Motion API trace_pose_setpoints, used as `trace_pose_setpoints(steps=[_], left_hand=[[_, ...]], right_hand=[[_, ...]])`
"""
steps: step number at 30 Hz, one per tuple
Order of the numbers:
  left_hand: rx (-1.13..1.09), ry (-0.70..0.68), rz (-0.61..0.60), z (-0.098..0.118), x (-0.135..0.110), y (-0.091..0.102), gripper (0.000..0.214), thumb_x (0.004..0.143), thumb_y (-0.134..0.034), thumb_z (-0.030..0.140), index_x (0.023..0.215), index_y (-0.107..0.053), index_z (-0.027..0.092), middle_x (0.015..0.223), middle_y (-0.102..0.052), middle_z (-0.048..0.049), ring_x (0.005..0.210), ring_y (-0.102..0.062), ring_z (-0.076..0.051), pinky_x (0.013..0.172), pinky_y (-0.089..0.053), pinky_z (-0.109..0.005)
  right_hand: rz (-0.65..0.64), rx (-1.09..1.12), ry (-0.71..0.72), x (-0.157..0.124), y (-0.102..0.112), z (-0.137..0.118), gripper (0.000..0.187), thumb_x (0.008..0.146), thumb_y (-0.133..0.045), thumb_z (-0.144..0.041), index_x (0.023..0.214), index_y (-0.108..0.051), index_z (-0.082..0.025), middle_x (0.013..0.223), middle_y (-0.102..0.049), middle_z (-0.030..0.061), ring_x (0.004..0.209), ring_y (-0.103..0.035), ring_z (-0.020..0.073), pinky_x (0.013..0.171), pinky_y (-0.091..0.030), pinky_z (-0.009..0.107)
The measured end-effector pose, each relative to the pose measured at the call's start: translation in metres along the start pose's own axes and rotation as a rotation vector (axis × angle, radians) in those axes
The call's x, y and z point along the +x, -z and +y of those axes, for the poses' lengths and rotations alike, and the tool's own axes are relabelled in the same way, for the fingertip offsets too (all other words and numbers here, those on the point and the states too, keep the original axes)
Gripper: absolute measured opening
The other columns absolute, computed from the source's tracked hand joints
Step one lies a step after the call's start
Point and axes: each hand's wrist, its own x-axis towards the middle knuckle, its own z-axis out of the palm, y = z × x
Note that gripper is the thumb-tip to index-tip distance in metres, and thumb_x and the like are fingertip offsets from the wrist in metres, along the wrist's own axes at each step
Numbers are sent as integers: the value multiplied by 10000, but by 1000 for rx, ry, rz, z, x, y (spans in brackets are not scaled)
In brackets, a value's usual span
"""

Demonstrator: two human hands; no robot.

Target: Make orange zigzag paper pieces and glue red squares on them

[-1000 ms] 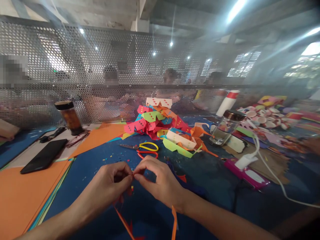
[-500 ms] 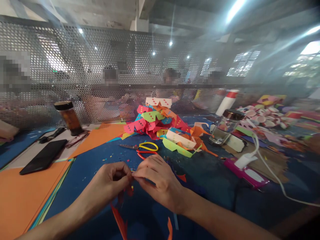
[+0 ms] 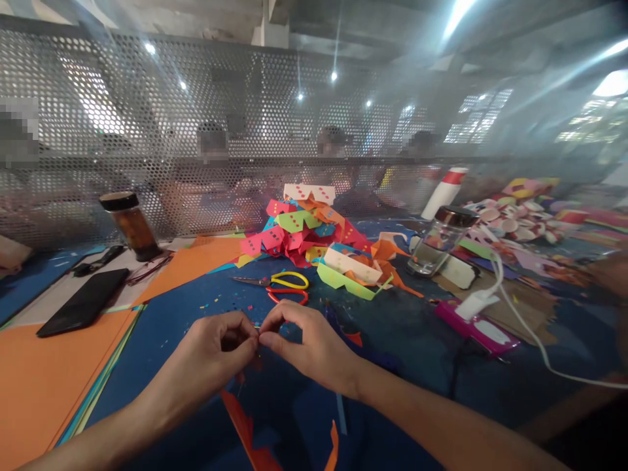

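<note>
My left hand (image 3: 216,356) and my right hand (image 3: 307,343) meet fingertip to fingertip low in the middle, above a blue sheet (image 3: 206,314). Both are closed in a pinch on a tiny scrap of coloured paper between them, too small to name well. Orange-red paper strips (image 3: 243,425) hang below my hands. Yellow and red scissors (image 3: 282,286) lie just beyond my fingers. Behind them rises a heap of folded coloured paper pieces (image 3: 309,235).
A black phone (image 3: 83,311) and orange sheets (image 3: 44,379) lie at left, with a dark-lidded jar (image 3: 128,224) behind. At right are a glass jar (image 3: 439,245), a glue bottle (image 3: 444,191), a pink phone (image 3: 483,330) on a white cable and paper cut-outs. People sit behind a perforated metal screen (image 3: 147,131).
My hands stay pinched together; the right fingers have arched up again after lying flatter. The hanging strips have shifted slightly and the view has tilted a little.
</note>
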Motion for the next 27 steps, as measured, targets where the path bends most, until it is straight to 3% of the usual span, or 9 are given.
trace_pose_setpoints(steps=[14, 27], left_hand=[[169, -72, 21, -7, 3, 5, 178, 831, -564, 344, 763, -657, 208, 663, -728, -1, 607, -648, -173, 571, -475, -270], [215, -50, 51, 2, 0, 1, 185, 820, -557, 339, 714, -647, 218, 636, -735, 11, 590, -660, -171, 554, -464, -263]], right_hand=[[-76, 39, -136, 3, 6, 1, 69, 909, -690, -221, 861, -662, -180, 865, -678, 0, 827, -626, 143, 779, -485, 249], [-136, 44, -111, 2, 6, 3, 120, 957, -644, -295, 931, -661, -179, 938, -681, 22, 891, -633, 153, 818, -476, 265]])
